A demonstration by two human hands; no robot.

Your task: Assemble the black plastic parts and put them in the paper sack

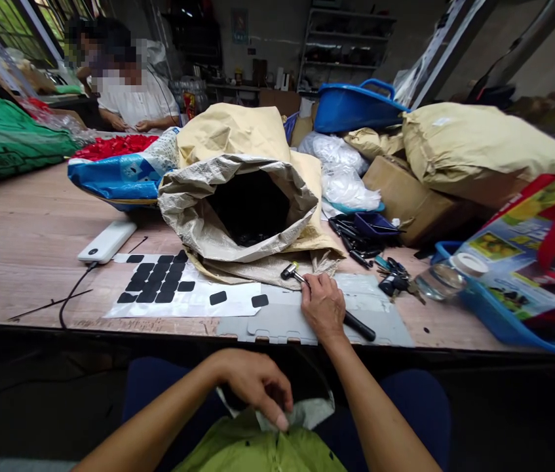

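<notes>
A small hammer (360,325) with a black handle lies slanting over a grey board (277,322) at the table's front edge. My right hand (324,307) is wrapped round its shaft, just below the metal head. Below the table edge, over my lap, hangs my left hand (256,385), its fingers curled loosely and apart with nothing seen between them. Left of the board, a white sheet (203,307) bears several black rounded pieces (155,278). Behind it stands a large open sack (193,223) with a dark inside.
A white power bank (107,242) with a cable lies at the left. Tools (348,239), keys (395,282), a clear bottle (439,282) and a blue basin (503,321) are at the right. Another person (137,98) sits across the table, behind red items (114,147).
</notes>
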